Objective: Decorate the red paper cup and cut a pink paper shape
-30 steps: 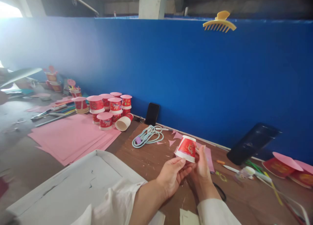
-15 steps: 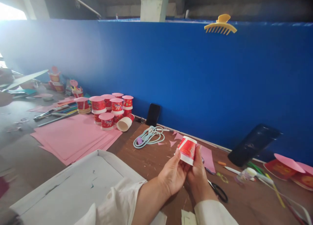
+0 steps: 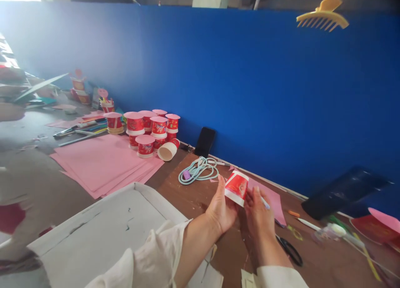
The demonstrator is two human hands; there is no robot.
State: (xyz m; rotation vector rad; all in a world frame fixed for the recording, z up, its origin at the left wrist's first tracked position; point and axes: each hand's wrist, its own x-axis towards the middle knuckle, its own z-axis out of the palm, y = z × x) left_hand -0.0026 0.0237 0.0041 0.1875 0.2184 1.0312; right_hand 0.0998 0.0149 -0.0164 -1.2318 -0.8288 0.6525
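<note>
An upside-down red-and-white paper cup is in my left hand, tilted slightly, its wide rim low. My left fingers curl beneath it, with the thumb at its left side. Beside the cup's right side is my right hand, its fingers bent. A slim white stick with a lavender tint, perhaps a pen, pokes out between the right fingers; most of it is hidden. Behind this hand lies a pink paper sheet. Black-handled scissors rest near my right wrist.
Red cups with pink discs stand stacked at left by pink sheets. A coiled pale-blue cord and a phone are near the blue partition. A black bottle leans right. A white tray sits front left.
My hands have drawn apart; the right has shifted off the cup toward the right, and the slim white stick now shows in its fingers. The cup stays in my left hand. The view has turned.
</note>
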